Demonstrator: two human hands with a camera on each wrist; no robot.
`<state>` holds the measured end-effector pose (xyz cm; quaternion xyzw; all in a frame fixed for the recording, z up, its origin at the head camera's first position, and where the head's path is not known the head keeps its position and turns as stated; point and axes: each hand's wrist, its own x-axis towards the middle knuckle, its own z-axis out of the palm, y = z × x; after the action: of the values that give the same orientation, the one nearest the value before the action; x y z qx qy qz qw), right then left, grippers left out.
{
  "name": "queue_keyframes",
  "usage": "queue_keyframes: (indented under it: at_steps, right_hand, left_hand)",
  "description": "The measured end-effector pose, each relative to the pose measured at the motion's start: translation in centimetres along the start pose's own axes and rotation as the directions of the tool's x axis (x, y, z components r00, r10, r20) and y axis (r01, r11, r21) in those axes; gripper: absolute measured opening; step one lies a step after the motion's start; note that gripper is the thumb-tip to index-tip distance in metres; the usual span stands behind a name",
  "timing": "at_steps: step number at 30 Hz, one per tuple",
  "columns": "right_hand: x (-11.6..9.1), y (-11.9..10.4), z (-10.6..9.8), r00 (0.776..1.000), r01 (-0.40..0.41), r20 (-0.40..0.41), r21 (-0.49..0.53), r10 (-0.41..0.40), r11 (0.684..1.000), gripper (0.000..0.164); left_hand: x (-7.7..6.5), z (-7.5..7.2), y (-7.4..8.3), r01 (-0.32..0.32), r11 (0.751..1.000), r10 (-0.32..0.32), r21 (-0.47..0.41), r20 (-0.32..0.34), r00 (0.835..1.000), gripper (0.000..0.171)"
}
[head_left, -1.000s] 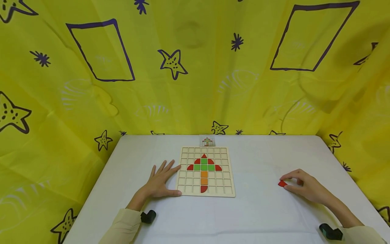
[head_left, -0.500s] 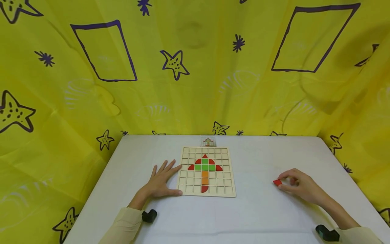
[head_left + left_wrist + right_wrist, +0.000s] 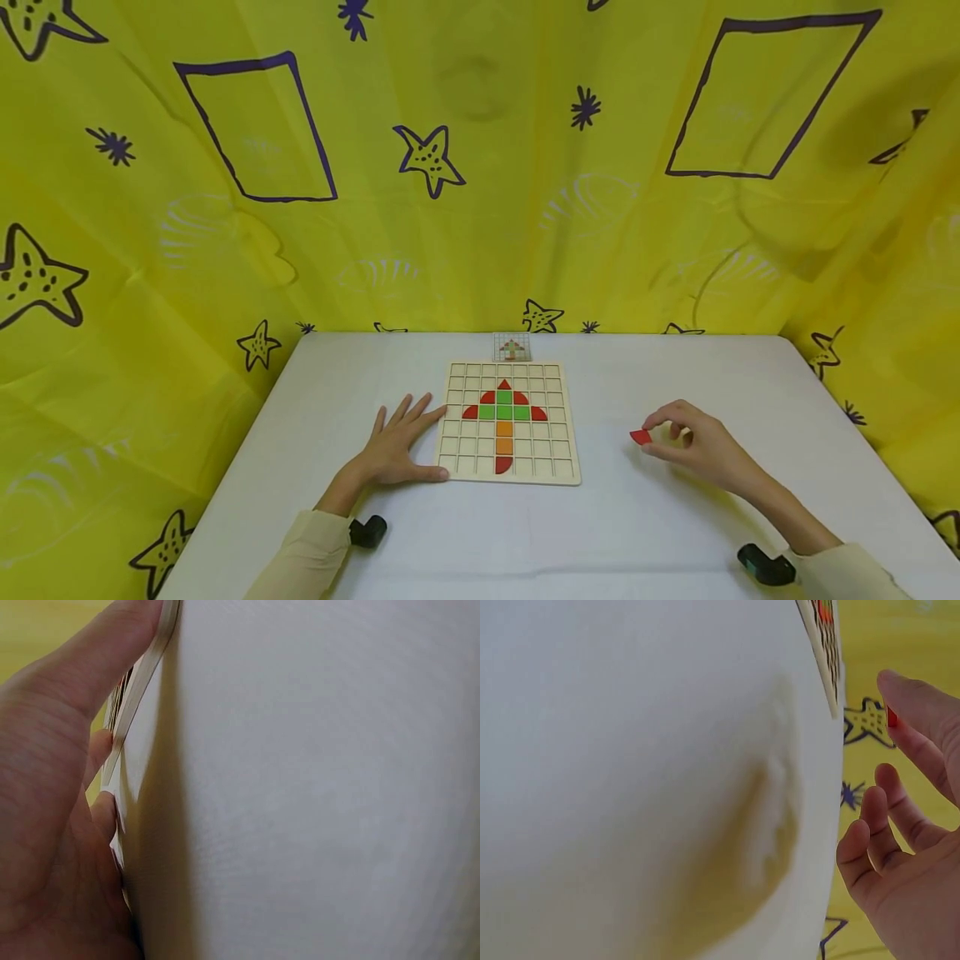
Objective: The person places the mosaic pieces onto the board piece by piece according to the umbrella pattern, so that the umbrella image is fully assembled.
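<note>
A pale wooden grid board [image 3: 537, 450] lies on the white table, bearing red, green and orange tiles in an arrow-like pattern. At its left edge rests my left hand [image 3: 393, 450], fingers spread, with the thumb and a fingertip touching the rim; the left wrist view shows the thumb [image 3: 97, 660] against that rim. To the right of the board, my right hand [image 3: 701, 446] pinches a red tile [image 3: 640, 436] with a curved side between thumb and forefinger, held above the tabletop. Only a sliver of the red tile [image 3: 892, 717] shows in the right wrist view.
A small card [image 3: 512, 347] printed with a similar grid pattern lies just behind the board. A yellow curtain [image 3: 480, 208] with starfish drawings stands round the back and sides of the white table [image 3: 420, 558]. Each wrist carries a black device [image 3: 765, 565].
My right hand has moved left toward the board, carrying the red tile with it. The left hand stays at the board's edge.
</note>
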<state>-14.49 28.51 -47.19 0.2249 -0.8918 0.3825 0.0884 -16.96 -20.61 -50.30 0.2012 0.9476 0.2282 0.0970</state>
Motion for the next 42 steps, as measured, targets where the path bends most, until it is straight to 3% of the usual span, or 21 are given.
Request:
queue_keyframes:
  at_steps: [8,23,30,42]
  right_hand:
    - [1.7,-2.0,2.3,0.999,0.011,0.041,0.046,-0.012,0.999,0.027]
    - [5.1,-6.1,7.0,0.991,-0.041,0.135,0.12,0.025,0.992,0.024]
    - [5.6,-7.6,8.9,0.987,-0.03,0.158,0.186,0.0,0.982,0.023]
    - [6.2,-9.1,12.3,0.989,-0.004,0.146,0.204,-0.027,0.979,0.022]
  left_hand:
    - [0.0,0.2,-0.2,0.007,1.0,-0.007,0.004,-0.005,1.0,0.104]
    - [0.0,-0.1,0.0,0.0,1.0,0.0,0.001,0.005,1.0,0.104]
    - [-0.1,-0.1,0.0,-0.01,1.0,0.01,0.0,0.001,1.0,0.104]
    - [-0.2,-0.2,0.2,-0.019,1.0,0.019,-0.001,0.007,1.0,0.104]
